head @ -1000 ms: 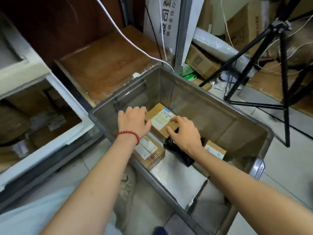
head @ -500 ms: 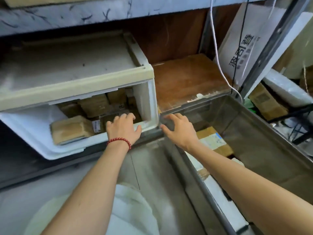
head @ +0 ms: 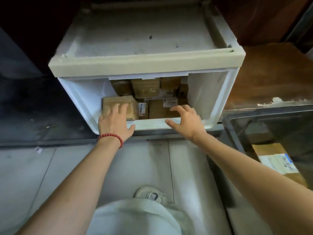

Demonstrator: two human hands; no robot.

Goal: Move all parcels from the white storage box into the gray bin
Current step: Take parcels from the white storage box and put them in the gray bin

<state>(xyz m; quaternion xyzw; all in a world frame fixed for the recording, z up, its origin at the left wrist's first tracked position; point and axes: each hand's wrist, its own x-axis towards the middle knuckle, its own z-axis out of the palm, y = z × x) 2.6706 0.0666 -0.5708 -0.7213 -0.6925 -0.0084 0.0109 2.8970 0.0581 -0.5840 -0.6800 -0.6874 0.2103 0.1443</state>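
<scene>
The white box (head: 147,65) lies open toward the person, its cream rim on top and its low front lip nearest them. Inside it, cardboard parcels are packed close: a row of brown ones (head: 145,89) stands against the back, a large one (head: 111,103) lies at the box's front left, and a flatter labelled one (head: 157,111) lies at its front right. Just right of the box stands the gray bin (head: 271,110), its near corner close to the box's right wall; one brown parcel with a white and blue label (head: 274,156) lies on the bin's floor. The left hand (head: 115,122) reaches over the box's front lip, fingers spread and flat on the front-left parcel, not closed round it. The right hand (head: 186,121) hangs over the lip at the box's front right, fingers apart and slightly bent, holding nothing. A red bead bracelet (head: 111,136) circles the left wrist just outside the box.
</scene>
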